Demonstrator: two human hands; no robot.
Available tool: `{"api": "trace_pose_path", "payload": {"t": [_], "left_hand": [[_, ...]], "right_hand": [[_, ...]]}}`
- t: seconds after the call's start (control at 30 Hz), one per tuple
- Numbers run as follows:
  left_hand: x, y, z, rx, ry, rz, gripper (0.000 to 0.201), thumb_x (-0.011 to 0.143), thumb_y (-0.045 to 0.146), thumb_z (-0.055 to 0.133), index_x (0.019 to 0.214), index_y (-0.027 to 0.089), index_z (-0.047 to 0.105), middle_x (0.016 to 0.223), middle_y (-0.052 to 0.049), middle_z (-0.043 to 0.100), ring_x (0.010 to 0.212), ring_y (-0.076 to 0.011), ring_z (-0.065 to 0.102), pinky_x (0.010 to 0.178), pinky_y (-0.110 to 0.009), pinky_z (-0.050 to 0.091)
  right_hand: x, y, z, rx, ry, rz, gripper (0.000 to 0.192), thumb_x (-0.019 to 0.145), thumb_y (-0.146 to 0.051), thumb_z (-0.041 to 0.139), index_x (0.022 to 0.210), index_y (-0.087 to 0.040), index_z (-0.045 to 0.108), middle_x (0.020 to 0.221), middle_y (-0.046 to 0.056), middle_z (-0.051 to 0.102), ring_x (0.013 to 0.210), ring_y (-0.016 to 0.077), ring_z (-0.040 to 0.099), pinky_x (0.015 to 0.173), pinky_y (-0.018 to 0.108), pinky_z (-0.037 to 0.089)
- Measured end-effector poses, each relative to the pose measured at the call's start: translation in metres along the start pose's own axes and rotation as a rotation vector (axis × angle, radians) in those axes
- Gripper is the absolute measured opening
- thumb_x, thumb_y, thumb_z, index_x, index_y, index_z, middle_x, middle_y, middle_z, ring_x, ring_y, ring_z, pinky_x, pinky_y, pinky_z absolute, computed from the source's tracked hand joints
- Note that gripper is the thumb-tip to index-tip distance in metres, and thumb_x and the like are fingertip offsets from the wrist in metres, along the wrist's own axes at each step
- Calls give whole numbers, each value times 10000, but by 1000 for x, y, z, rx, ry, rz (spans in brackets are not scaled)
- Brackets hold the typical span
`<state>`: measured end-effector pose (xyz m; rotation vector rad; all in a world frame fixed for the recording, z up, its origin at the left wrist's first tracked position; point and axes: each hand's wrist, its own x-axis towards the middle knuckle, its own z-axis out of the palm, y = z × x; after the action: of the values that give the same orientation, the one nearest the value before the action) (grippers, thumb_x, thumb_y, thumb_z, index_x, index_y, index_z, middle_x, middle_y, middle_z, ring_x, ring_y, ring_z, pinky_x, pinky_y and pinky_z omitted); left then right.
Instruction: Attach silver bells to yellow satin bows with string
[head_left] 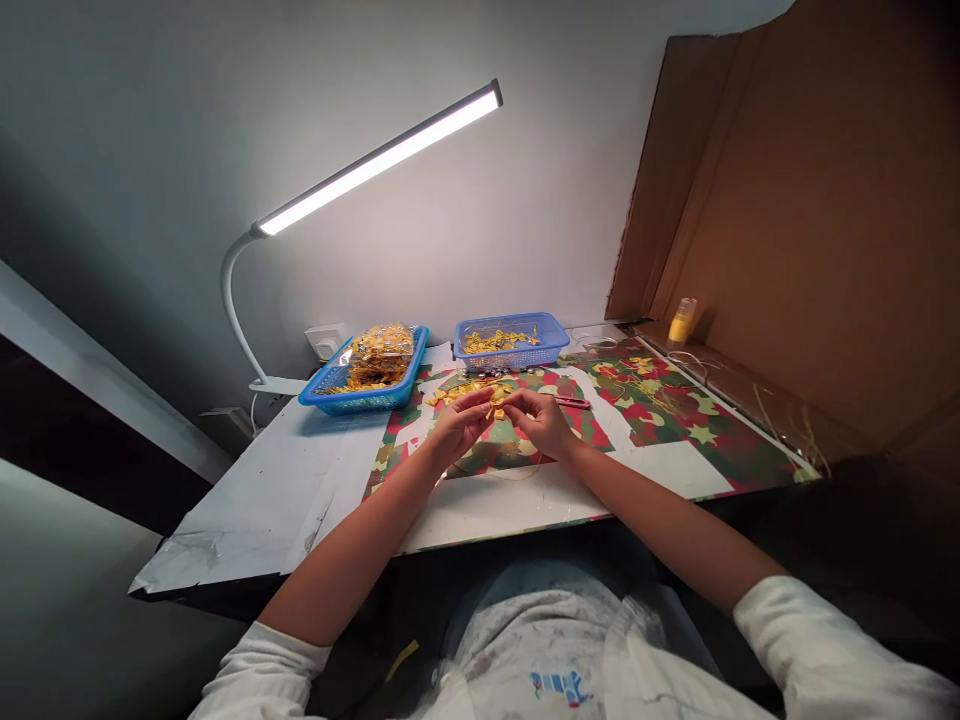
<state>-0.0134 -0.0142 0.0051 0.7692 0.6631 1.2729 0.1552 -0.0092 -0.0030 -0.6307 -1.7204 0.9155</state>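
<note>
My left hand [461, 425] and my right hand [541, 420] meet over the middle of the table, fingertips pinched together on a small yellow piece [497, 408]. A thin pale thread [517, 472] loops on the table just below my hands. A small pile of loose yellow pieces [459, 392] lies right behind my left hand on the patterned red-and-green mat [660, 415].
Two blue baskets stand at the back: the left basket [367, 395] holds a clear bag of yellow pieces, the right basket [510, 345] holds loose ones. A red tool [574, 402] lies beside my right hand. A yellow bottle [681, 322], a cardboard wall [810, 230] and a desk lamp [375, 160] surround the table.
</note>
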Motion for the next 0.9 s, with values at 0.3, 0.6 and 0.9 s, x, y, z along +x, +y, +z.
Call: {"api": "trace_pose_path", "payload": {"t": [0.3,0.6,0.9], "left_hand": [[-1,2,-3,-45,-14,-68,215,684,-8,648,835,139,690,730,-20,699,631,-75,660,635,-153,538],[-2,-2,-2,-24,-24,-98,261,666,-32,711,861,141,696,747,2,695,610,-46,647,637,-128,531],[-4,-5,-1,-5,-63,-149,225,667,-29,697,843,111,700,774,-38,708,629,-80,667,610,-146,537]], "right_hand": [[-3,-13,-6,-69,27,-47,230,846,-344,478,667,-200,462,584,-34,423,540,104,377,541,255,332],[-2,-12,-8,-172,23,-261,315,882,-332,491,595,-204,468,703,29,524,713,169,501,716,339,424],[-3,-9,-6,-284,53,-378,307,881,-298,518,593,-199,483,872,63,503,881,202,497,826,379,424]]}}
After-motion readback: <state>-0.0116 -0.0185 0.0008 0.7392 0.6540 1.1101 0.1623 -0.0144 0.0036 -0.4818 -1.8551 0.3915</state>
